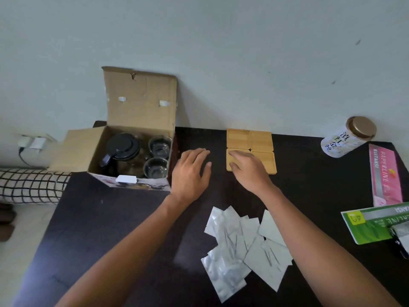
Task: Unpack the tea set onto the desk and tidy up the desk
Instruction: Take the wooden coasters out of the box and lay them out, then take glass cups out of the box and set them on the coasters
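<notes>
bamboo coasters (251, 150) four, glass cups (158, 158) two, teapot (122, 151) one

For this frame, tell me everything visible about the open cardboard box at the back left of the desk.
The brown cardboard box sits on the dark desk against the wall, lid flap standing upright, left side flap folded outward. Its front bears a printed pattern and a white tab. Inside stand a glass teapot with a black lid and two clear glass cups. Neither hand touches it; the left hand lies just beside it.

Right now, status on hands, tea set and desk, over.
Left hand open, flat on desk. Right hand open on coasters. Teapot, glasses in box. Foil packets loose.
</notes>
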